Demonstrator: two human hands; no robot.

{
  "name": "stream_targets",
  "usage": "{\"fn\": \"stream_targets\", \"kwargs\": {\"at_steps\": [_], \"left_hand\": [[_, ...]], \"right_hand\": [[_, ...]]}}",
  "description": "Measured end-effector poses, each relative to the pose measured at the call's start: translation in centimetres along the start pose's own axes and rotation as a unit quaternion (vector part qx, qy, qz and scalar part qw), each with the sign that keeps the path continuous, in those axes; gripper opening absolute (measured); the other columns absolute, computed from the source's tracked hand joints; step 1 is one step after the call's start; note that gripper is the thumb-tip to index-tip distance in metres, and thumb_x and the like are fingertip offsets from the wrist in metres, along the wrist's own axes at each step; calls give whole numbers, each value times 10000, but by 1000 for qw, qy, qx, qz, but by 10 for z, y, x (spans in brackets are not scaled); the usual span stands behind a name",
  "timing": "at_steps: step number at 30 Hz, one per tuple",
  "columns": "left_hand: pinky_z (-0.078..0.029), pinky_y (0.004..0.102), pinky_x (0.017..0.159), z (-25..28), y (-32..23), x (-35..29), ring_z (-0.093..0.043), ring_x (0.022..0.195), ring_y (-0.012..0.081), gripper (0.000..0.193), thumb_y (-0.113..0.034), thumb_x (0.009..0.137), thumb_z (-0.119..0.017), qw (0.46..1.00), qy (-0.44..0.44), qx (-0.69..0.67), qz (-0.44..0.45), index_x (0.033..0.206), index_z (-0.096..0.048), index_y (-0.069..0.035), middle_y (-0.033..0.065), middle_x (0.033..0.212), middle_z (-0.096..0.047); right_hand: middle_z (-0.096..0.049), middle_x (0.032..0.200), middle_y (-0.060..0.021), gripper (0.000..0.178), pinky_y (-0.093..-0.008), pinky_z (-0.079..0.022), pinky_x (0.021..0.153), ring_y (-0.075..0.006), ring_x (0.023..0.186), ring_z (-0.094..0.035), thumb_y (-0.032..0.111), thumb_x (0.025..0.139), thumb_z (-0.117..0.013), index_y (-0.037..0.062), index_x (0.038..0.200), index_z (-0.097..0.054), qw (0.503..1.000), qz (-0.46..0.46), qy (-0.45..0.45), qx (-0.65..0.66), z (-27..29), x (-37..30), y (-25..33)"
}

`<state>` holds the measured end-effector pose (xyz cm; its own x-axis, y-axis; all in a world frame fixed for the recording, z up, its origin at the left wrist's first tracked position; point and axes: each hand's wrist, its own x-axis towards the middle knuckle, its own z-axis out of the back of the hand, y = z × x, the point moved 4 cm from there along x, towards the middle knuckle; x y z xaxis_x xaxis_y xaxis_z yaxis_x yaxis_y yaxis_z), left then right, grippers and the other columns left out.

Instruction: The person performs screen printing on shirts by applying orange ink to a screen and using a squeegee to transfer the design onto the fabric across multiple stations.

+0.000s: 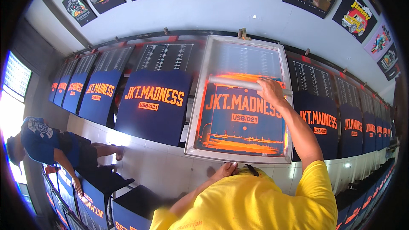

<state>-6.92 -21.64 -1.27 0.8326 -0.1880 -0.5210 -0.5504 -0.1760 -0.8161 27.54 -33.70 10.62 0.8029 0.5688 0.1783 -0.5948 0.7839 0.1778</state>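
A screen printing frame with a pale metal border lies over a board in front of me. Orange ink smears its mesh, thickest along the near end and around the lettering. My right hand is closed over the right part of a long, grey-handled squeegee, which lies crosswise on the mesh. At the near edge of the frame, my left hand has its fingers curled against the rim; their undersides are hidden. Left of the frame lies a navy fabric panel with orange lettering, and a similar panel lies to its right.
More printed navy panels run along the rail on both sides. A metal clamp stands at the frame's far edge. Behind me to the left, a person in blue bends over another row of panels. Printed posters hang on the wall.
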Motion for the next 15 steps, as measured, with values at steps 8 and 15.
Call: {"fn": "stream_targets", "kwargs": {"at_steps": [8, 15], "left_hand": [[-356, 310, 648, 5, 24, 9, -382, 709, 113, 441, -487, 1027, -465, 999, 33, -14, 21, 909, -501, -64, -26, 742, -422], [-359, 298, 655, -3, 4, -1, -383, 721, 92, 406, -459, 1028, -484, 995, 25, -95, 32, 913, -502, -70, -42, 748, -424]], "right_hand": [[-694, 955, -123, 314, -449, -516, 823, -327, 960, -644, 126, 736, -769, 37, 1018, -663, 999, 43, -6, -3, -10, 4, 6], [-691, 912, -142, 321, -457, -521, 792, -337, 932, -644, 125, 711, -778, 40, 1005, -680, 1000, 9, 3, 6, -4, 8, 11]]}}
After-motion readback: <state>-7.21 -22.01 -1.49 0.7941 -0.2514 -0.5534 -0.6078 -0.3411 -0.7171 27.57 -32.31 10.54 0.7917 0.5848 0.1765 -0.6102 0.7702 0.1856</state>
